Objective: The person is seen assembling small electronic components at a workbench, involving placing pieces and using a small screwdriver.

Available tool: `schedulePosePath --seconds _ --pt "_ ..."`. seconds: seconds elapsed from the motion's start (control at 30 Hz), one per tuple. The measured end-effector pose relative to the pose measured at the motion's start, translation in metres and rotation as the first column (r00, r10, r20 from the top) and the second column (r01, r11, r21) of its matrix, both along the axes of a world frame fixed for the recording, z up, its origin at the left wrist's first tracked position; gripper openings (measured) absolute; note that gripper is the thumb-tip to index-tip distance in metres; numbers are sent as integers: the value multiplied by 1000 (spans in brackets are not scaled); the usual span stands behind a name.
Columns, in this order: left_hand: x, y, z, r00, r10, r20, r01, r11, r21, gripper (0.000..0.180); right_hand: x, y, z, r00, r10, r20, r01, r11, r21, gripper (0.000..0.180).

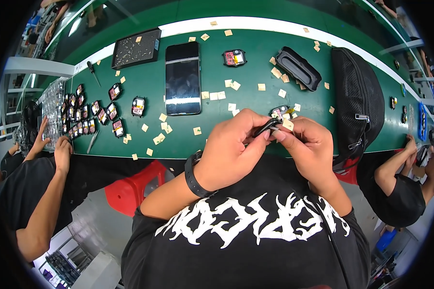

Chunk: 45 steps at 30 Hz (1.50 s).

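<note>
Close together over the table's near edge, both hands are closed at the fingertips. My left hand (229, 151), with a black wristband, pinches a small black curved casing part (267, 127). My right hand (309, 144) meets it from the other side, thumb and fingers pressed together near the part's edge. What the right fingers grip is hidden. A small beige square (288, 124) shows at the right fingertips; whether it is held I cannot tell. Just beyond the fingers is a watch-like module (279, 111) with a pink board and yellow tab, partly covered by the hands.
Beige squares (217, 95) litter the green table (246, 132). Beyond are a phone (183, 79), grid tray (136, 49), lone module (234, 58) and oblong black tray (299, 68). A black bag (357, 101) stands right. Several modules (82, 113) and a co-worker's hands (61, 153) are left.
</note>
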State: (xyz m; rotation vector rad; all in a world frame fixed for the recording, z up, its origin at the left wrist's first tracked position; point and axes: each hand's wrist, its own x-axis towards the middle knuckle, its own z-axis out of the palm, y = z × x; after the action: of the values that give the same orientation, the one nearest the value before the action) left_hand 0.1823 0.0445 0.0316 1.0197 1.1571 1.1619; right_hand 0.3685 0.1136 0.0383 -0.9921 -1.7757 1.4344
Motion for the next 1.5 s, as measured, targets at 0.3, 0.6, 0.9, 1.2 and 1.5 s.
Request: schedulePosePath --seconds 0.3,0.6,0.9,1.2,1.5 --pt "-2 1 -5 961 -29 276 33 999 -9 16 3 -3 -4 999 -34 5 33 993 109 13" --pt "-4 -2 0 982 -56 181 62 998 -27 18 2 -1 1 998 3 60 -15 979 203 15" --pt "-2 -1 -5 905 5 426 52 991 -121 12 1 -9 6 995 -83 -56 78 993 -86 11" --pt "3 1 -2 937 64 345 -9 987 -160 10 -5 -10 13 997 -67 44 62 992 108 10" --pt "3 -4 3 953 15 301 0 999 -51 13 2 -10 1 999 -49 -13 49 998 28 12"
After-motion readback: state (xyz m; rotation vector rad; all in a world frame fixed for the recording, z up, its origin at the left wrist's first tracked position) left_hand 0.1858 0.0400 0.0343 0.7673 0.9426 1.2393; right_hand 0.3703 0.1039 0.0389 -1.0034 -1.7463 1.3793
